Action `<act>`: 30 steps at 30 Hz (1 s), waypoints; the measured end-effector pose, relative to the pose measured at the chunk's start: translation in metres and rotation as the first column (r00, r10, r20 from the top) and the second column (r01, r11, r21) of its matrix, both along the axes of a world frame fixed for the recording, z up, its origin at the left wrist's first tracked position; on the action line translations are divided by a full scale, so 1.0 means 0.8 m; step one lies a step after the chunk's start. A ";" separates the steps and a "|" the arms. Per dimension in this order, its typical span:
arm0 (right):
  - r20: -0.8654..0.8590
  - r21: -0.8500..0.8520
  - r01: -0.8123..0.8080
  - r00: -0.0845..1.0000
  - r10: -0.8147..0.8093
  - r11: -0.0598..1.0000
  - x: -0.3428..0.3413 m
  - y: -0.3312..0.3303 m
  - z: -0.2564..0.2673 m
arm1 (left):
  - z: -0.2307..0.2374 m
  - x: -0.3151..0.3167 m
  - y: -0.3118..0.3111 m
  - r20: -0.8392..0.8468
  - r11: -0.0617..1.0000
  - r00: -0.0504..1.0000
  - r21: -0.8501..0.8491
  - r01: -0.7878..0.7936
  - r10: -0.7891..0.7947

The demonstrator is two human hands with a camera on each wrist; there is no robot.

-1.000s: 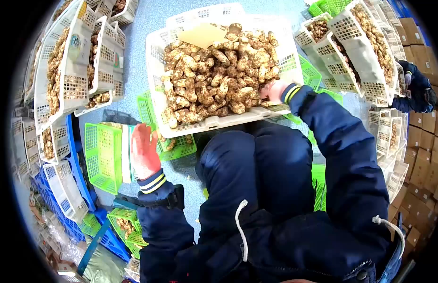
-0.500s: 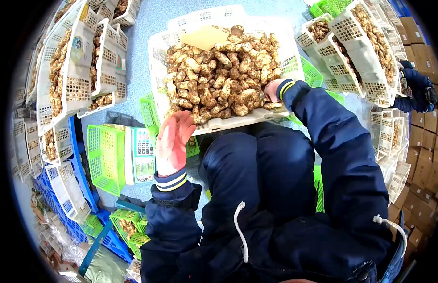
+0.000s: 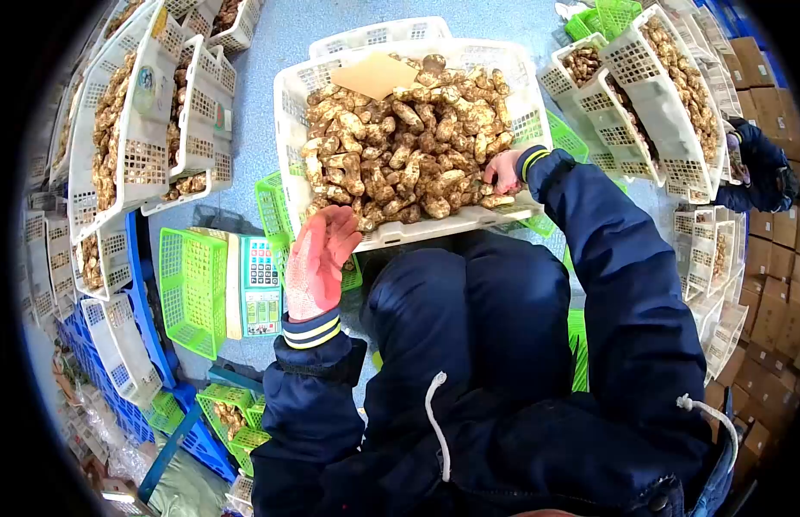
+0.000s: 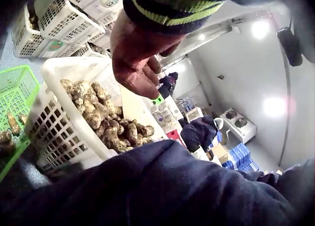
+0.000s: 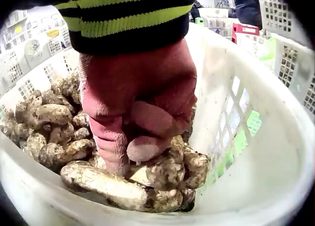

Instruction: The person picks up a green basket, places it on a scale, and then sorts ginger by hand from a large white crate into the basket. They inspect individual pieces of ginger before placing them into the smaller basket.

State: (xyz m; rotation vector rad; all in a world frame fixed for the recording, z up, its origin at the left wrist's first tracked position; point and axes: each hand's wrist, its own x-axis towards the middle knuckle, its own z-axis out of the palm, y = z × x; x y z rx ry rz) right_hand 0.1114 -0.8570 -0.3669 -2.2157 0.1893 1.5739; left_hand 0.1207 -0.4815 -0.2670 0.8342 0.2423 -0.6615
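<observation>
A white plastic crate [image 3: 284,129] full of soil-stained brown and cream mushrooms [image 3: 400,155] sits before the person's knees. At its front right corner the right hand [image 3: 506,172], in a pink glove, reaches down into the heap. In the right wrist view its curled fingers [image 5: 147,120] and thumb close on a pale mushroom [image 5: 140,175] low beside the crate wall, partly hidden by the hand. The left hand [image 3: 318,263], also gloved, hovers by the front left corner with relaxed fingers and holds nothing. A piece of tan cardboard [image 3: 376,76] lies on the heap's far side.
A scale with a keypad [image 3: 262,276] and a green basket [image 3: 193,289] stand at the left. Stacked white crates of mushrooms [image 3: 129,129] line the left, with more crates [image 3: 667,95] at the right. Cardboard boxes [image 3: 766,302] are piled far right, near another person [image 3: 757,168].
The left hand has swung right, from above the scale to the crate's front left corner, uncovering the keypad. The right hand has stayed at the crate's front right corner, shifting slightly.
</observation>
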 end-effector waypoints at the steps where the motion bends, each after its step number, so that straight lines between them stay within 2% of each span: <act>1: 0.002 0.028 -0.022 1.000 0.022 0.999 0.000 -0.002 0.000 | -0.002 0.001 -0.002 -0.021 0.999 1.000 -0.029 -0.018 0.018; 3: 0.054 0.064 -0.039 0.998 0.035 0.997 -0.003 -0.008 0.004 | -0.008 0.000 -0.003 -0.029 0.995 1.000 -0.095 -0.014 0.011; 6: -0.026 0.044 -0.020 0.999 0.021 0.999 0.001 -0.009 0.008 | -0.003 -0.002 -0.008 -0.055 1.000 0.998 -0.027 -0.014 0.013; 10: 0.011 0.050 0.020 1.000 -0.021 0.999 -0.001 -0.010 0.022 | -0.004 0.000 -0.008 -0.007 0.999 0.999 -0.021 0.045 -0.046; 12: 0.045 0.165 0.242 0.967 -0.253 0.956 -0.011 -0.012 0.032 | -0.006 0.000 -0.012 -0.003 0.998 0.998 -0.014 0.058 -0.058; 14: 0.106 0.270 0.390 0.896 -0.430 0.880 -0.019 -0.012 0.043 | -0.009 0.001 -0.018 -0.004 0.994 0.994 -0.037 0.106 -0.106; 15: 0.032 0.393 0.521 0.816 -0.577 0.758 -0.022 -0.017 0.039 | -0.013 0.000 -0.021 -0.001 0.994 0.995 -0.038 0.102 -0.102; 17: -0.247 0.577 0.674 0.682 -0.689 0.461 -0.026 -0.022 0.029 | -0.019 -0.003 -0.029 0.020 0.986 0.988 -0.056 0.156 -0.155; 18: -0.198 0.599 0.669 0.656 -0.728 0.440 -0.029 -0.004 0.058 | -0.008 -0.005 -0.037 -0.004 0.985 0.985 0.015 0.174 -0.174; 19: -0.246 0.589 0.752 0.515 -0.821 0.296 -0.029 0.015 0.063 | -0.010 -0.008 -0.042 -0.020 0.975 0.975 0.025 0.221 -0.221; 21: -0.157 0.633 0.672 0.597 -0.787 0.384 -0.023 0.044 0.091 | -0.003 -0.015 -0.057 -0.043 0.965 0.967 0.060 0.254 -0.252; 22: -0.166 0.635 0.645 0.652 -0.740 0.426 -0.020 0.062 0.120 | -0.019 -0.017 -0.061 -0.074 0.962 0.960 -0.053 0.269 -0.272; 23: -0.318 0.729 0.626 0.668 -0.673 0.277 -0.019 0.078 0.132 | -0.022 -0.022 -0.064 -0.043 0.950 0.963 -0.179 0.254 -0.265; 25: -0.145 0.752 0.473 0.798 -0.585 0.459 -0.015 0.107 0.168 | -0.019 -0.019 -0.079 -0.065 0.932 0.959 -0.263 0.250 -0.276; 27: 0.092 0.664 0.417 0.778 -0.621 0.620 -0.006 0.103 0.175 | -0.021 -0.016 -0.075 -0.041 0.941 0.967 -0.240 0.237 -0.253; 28: 0.428 0.439 0.191 0.815 -0.392 0.878 0.001 0.085 0.148 | -0.011 -0.017 -0.069 -0.050 0.969 0.975 -0.131 0.209 -0.217; 29: 0.656 0.105 -0.016 0.752 -0.057 0.994 0.002 0.063 0.107 | -0.006 -0.019 -0.056 -0.037 0.980 0.985 -0.107 0.166 -0.171; 30: 0.612 0.036 -0.012 0.791 -0.012 0.999 -0.008 0.046 0.078 | -0.011 -0.021 -0.035 -0.008 0.974 0.991 -0.183 0.132 -0.136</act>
